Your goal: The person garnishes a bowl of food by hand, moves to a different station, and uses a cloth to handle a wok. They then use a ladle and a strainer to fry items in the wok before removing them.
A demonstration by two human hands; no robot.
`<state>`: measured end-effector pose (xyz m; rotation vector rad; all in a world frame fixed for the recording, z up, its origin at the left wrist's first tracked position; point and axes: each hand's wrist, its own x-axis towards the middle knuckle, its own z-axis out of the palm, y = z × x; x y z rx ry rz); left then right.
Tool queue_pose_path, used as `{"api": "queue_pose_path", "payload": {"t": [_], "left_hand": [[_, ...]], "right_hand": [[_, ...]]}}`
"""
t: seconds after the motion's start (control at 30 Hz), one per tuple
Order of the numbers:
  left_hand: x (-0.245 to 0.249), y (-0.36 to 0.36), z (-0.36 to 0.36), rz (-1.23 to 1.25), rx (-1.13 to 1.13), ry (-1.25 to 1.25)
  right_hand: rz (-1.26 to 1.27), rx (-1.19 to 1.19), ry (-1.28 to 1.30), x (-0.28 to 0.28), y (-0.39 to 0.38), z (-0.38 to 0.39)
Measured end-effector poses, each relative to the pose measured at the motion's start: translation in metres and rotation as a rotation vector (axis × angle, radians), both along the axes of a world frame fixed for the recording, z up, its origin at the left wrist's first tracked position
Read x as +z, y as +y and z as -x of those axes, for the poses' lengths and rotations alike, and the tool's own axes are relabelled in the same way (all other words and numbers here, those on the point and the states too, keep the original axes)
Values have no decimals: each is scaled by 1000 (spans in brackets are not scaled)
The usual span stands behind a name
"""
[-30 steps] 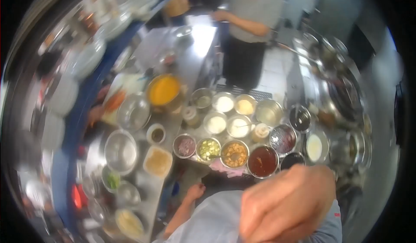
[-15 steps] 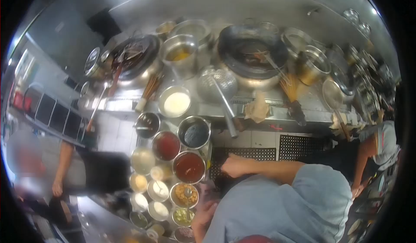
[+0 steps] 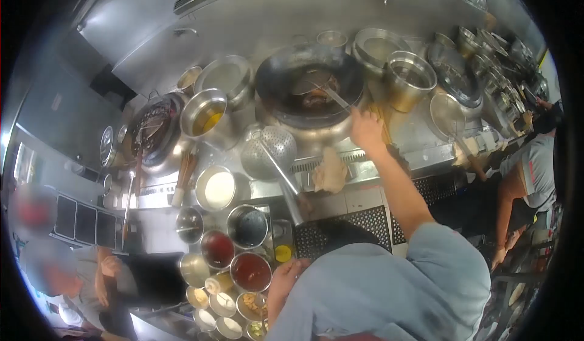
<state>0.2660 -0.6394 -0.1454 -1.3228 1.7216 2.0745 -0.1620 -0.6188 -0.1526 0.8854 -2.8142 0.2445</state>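
Note:
My right hand [image 3: 368, 131] is stretched forward, closed around the handle end of a long-handled metal ladle [image 3: 336, 96]. The ladle's head rests in the large dark wok [image 3: 274, 100] on the stove; it is blurred. Some dark liquid or residue shows at the bottom of the wok. My left hand [image 3: 285, 281] is low and close to my body, beside the pot of red sauce [image 3: 252, 272]. Its fingers are curled together, and whatever they may hold is hidden. A perforated strainer [image 3: 267, 152] lies on the stove's front, its handle sticking out toward me.
Several sauce and ingredient containers stand left of me, including a dark-liquid pot [image 3: 248, 226] and a white-filled bowl [image 3: 219, 189]. A beige cloth [image 3: 330, 170] lies on the stove edge. One co-worker stands left, another [image 3: 529, 177] right. Black perforated mats [image 3: 365, 228] cover the floor.
My right hand has moved from beside my body up to the ladle at the wok and gripped it. The view has shifted right. The co-worker at left has raised a hand.

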Motion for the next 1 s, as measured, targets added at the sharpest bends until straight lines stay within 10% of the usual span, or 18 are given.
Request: {"api": "queue_pose_path", "payload": {"t": [0.2,0.4,0.47,0.77,1.0], "left_hand": [[-17,-22,85,-50,2,72],[-157,-29,129,37,-14,380],[-146,-31,161,-334,335,127],[-139,-59,211,-346,635,11],[-81,-104,198,-440,550,396]], "right_hand": [[16,152,-192,-22,-14,99],[62,147,-237,34,-8,147],[127,70,-271,47,-9,154],[8,129,-328,30,-7,155],[-40,152,-111,63,-56,153]]}}
